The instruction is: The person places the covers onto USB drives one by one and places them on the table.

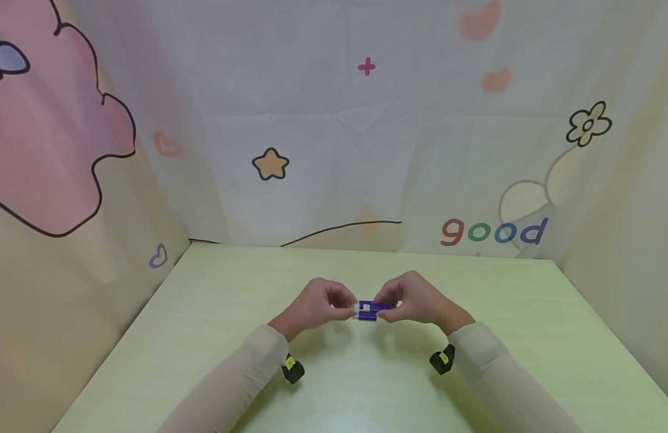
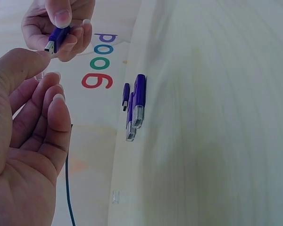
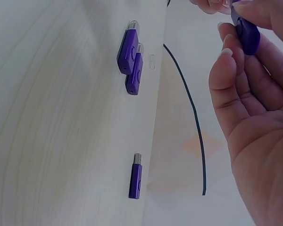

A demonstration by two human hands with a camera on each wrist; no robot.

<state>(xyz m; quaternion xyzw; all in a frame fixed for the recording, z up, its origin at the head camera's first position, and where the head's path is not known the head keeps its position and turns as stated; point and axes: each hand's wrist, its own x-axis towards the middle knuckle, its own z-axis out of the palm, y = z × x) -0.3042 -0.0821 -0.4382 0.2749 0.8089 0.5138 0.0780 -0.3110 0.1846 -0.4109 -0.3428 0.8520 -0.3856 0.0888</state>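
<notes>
My right hand (image 1: pixel 415 299) pinches a purple USB stick (image 2: pixel 59 38) between thumb and fingers, its metal plug bare and facing the left hand. Opposite it, my left hand (image 1: pixel 321 305) holds a small clear cap (image 2: pixel 39 76) at its fingertips, mostly hidden by the thumb and fingers. The two hands are close together over the table, with the plug near the left fingertips. Below them lie two purple USB sticks with clear caps on, a nearer one (image 3: pixel 128 51) and a farther one (image 3: pixel 135 76), side by side.
On the pale table (image 1: pixel 204 361) also lie an uncapped purple USB stick (image 3: pixel 136 176), towards the right, and a loose clear cap (image 2: pixel 115 197), towards the left. A printed cloth (image 1: pixel 312 120) hangs behind the table and along its sides.
</notes>
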